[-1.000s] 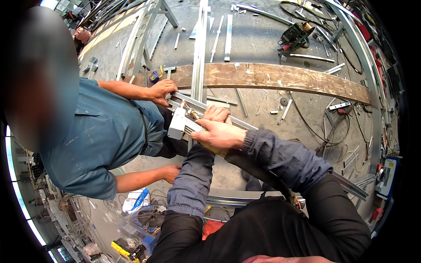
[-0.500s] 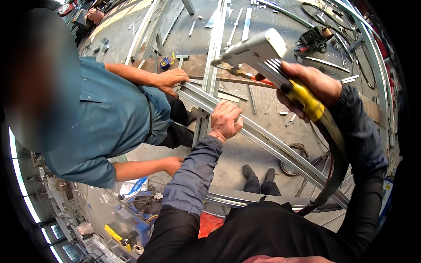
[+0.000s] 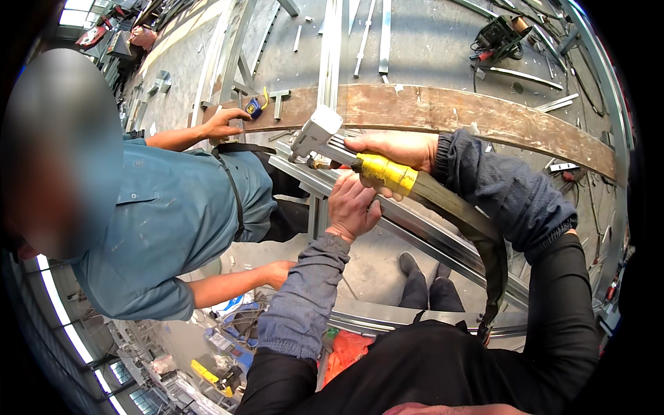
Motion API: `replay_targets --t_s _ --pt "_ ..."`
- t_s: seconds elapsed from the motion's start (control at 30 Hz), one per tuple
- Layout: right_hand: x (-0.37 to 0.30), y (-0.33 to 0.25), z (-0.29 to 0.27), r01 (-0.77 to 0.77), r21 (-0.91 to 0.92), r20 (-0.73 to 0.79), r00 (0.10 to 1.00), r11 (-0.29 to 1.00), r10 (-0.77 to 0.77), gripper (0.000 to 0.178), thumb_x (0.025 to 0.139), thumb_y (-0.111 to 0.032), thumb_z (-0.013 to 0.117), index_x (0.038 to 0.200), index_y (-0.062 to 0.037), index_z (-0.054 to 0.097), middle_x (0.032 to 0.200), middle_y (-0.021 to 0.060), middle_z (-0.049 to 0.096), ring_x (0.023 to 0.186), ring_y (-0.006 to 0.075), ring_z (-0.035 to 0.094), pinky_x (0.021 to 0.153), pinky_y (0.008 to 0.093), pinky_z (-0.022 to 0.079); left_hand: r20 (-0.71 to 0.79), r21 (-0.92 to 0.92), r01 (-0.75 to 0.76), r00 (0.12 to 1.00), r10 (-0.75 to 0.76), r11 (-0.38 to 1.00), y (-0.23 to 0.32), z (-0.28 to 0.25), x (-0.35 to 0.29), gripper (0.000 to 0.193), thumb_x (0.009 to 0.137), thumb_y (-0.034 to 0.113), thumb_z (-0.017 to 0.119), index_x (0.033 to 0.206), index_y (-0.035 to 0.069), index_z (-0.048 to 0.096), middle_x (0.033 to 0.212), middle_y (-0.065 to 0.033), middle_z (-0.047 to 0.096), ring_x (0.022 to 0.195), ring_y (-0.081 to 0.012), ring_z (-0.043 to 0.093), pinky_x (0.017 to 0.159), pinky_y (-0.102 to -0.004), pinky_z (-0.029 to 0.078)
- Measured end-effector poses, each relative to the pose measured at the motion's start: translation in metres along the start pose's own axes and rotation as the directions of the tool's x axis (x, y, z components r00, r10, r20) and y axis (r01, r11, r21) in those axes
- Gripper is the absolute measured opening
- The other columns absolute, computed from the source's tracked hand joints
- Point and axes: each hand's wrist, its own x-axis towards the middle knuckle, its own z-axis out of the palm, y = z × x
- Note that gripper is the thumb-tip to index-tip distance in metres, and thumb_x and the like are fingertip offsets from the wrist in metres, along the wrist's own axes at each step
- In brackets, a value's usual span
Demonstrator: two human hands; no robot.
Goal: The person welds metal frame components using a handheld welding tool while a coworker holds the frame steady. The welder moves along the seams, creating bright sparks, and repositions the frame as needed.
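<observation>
My right hand (image 3: 404, 153) is closed round the yellow-taped grip of a welding gun (image 3: 318, 131) with a white boxy head. A thick dark sleeved cable (image 3: 492, 256) trails from it toward my body. The gun's head is over the near end of a long silver metal profile (image 3: 443, 247), and its nozzle is partly hidden, so I cannot tell if it touches. Just below the gun, my left hand (image 3: 353, 206) grips the profile from above, fingers wrapped over its edge. The profile slants down to the right.
To my left stands a co-worker in a blue shirt (image 3: 159, 207), one hand (image 3: 225, 124) by a blue tape measure (image 3: 254, 108) on a wooden plank (image 3: 429, 109). A metal frame (image 3: 609, 104) stands at right. A green machine (image 3: 499, 39) and metal offcuts lie on the floor.
The welding gun in my right hand has come down and left to the profile's end beside my left hand. The co-worker's far hand has left the profile and moved toward the tape measure.
</observation>
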Motion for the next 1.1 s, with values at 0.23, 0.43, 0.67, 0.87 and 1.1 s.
replay_targets --t_s 0.23,0.43,0.67,0.87,1.1 --pt "0.015 0.009 -0.007 -0.033 -0.020 -0.074 0.997 0.999 0.031 0.052 0.112 -0.064 0.055 0.137 -0.0180 0.061 0.084 0.0091 0.072 0.060 0.0212 0.075 0.054 0.0365 0.066 -0.005 0.003 -0.041 0.999 0.041 0.999 -0.008 0.005 -0.009 0.009 0.093 0.023 0.066 0.098 0.017 0.065 0.094 -0.0061 0.067 0.091 -0.0337 0.065 0.088 -0.0484 0.047" --pt "0.016 0.006 -0.003 -0.027 -0.045 -0.083 0.996 0.999 0.023 0.054 0.112 -0.064 0.055 0.139 -0.0173 0.058 0.085 0.0090 0.072 0.060 0.0211 0.075 0.053 0.0358 0.067 0.017 0.000 0.017 1.000 -0.017 1.000 -0.009 0.009 -0.013 0.010 0.087 0.025 0.070 0.086 0.017 0.065 0.093 -0.0069 0.064 0.093 -0.0328 0.064 0.095 -0.0493 0.049" --pt "0.013 0.005 0.001 -0.015 -0.073 -0.073 0.997 0.997 0.010 0.059 0.112 -0.065 0.054 0.140 -0.0137 0.057 0.086 0.0099 0.072 0.060 0.0210 0.075 0.054 0.0345 0.068 0.011 0.015 0.017 1.000 -0.017 1.000 -0.009 0.010 -0.011 0.010 0.087 0.025 0.070 0.083 0.017 0.064 0.091 -0.0064 0.064 0.091 -0.0326 0.064 0.091 -0.0488 0.048" --pt "0.014 0.006 0.001 -0.031 -0.083 -0.072 0.997 0.996 0.025 0.062 0.111 -0.066 0.053 0.141 -0.0128 0.056 0.086 0.0100 0.072 0.059 0.0206 0.075 0.054 0.0334 0.068 0.034 0.017 0.045 0.998 -0.045 0.999 -0.010 0.011 -0.013 0.013 0.087 0.026 0.070 0.079 0.018 0.064 0.087 -0.0057 0.062 0.089 -0.0315 0.063 0.092 -0.0488 0.048" --pt "0.009 0.007 0.002 -0.003 -0.106 -0.088 0.996 0.994 -0.007 0.058 0.112 -0.064 0.053 0.139 -0.0138 0.059 0.092 0.0086 0.072 0.060 0.0202 0.074 0.055 0.0322 0.066 -0.005 0.022 0.008 1.000 -0.007 1.000 -0.008 0.009 -0.007 0.015 0.088 0.026 0.067 0.077 0.018 0.061 0.083 -0.0044 0.062 0.081 -0.0311 0.060 0.085 -0.0465 0.046"
